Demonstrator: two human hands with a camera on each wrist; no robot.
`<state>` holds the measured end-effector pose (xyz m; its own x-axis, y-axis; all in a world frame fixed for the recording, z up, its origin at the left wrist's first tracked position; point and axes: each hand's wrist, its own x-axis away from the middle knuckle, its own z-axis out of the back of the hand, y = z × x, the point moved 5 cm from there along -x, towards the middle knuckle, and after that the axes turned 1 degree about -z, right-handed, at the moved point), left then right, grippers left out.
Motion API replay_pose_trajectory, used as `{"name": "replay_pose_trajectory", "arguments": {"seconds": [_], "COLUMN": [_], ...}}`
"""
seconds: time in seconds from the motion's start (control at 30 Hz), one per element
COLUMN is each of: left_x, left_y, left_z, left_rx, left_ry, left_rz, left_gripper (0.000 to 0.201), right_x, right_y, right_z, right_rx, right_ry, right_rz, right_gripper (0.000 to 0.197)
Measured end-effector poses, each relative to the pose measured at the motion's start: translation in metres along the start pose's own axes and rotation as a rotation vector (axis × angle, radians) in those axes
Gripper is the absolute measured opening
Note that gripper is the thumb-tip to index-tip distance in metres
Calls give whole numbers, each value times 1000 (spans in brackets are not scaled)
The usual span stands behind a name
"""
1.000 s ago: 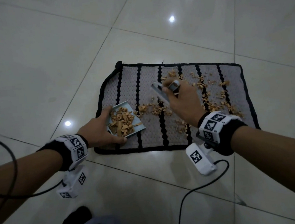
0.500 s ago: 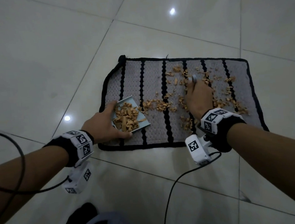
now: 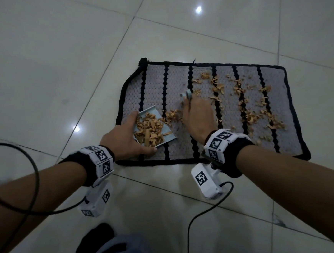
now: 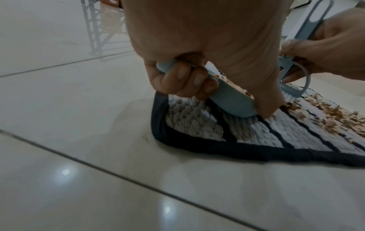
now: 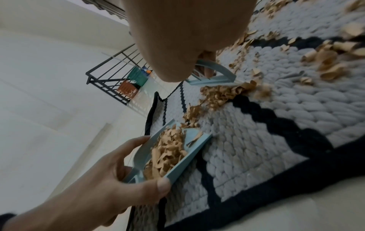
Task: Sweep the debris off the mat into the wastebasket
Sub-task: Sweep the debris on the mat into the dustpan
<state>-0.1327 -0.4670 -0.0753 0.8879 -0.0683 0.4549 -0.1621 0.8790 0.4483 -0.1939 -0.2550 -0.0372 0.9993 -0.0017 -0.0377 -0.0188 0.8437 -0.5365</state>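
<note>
A grey mat [image 3: 283,137] with black stripes and a black border lies on the tiled floor. Tan wood shavings [image 3: 249,116] are strewn across its right half. My left hand [image 3: 123,139] grips a small light-blue dustpan [image 3: 169,140] heaped with shavings, resting on the mat's near left part. My right hand [image 3: 197,116] holds a light-blue hand brush [image 4: 296,87] just right of the pan, bristles down on the mat. A small pile of shavings [image 5: 219,93] lies between brush and dustpan [image 5: 189,156]. No wastebasket is in view.
Pale glossy floor tiles [image 3: 57,65] surround the mat. Cables [image 3: 199,217] trail from both wrist cameras over the floor near me. A black metal rack [image 5: 114,78] holding green and orange items stands beyond the mat's far left end.
My right hand has drawn the brush leftward from the mat's middle toward the dustpan, pushing shavings to its lip. The left hand and dustpan have stayed put.
</note>
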Motion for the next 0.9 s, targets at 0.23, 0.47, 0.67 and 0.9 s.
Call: {"name": "replay_pose_trajectory", "arguments": {"seconds": [0.23,0.47,0.67,0.9], "left_x": [0,1,1,0], "left_y": [-2,-1,1,8], "left_z": [-2,-6,-8,-9], "left_rx": [0,35,56,92], "left_ry": [-11,-15,-9,3], "left_rz": [9,16,9,-55], "left_gripper": [129,129,127,126], "right_x": [12,23,27,24], "right_y": [-27,-43,-42,-41], "right_z": [-11,-9,-7,-5], "right_rx": [-95,-181,-170,-189], "right_ry": [-78,-89,-117,-114], "right_rz": [109,115,104,134], "right_gripper": [30,29,35,32]}}
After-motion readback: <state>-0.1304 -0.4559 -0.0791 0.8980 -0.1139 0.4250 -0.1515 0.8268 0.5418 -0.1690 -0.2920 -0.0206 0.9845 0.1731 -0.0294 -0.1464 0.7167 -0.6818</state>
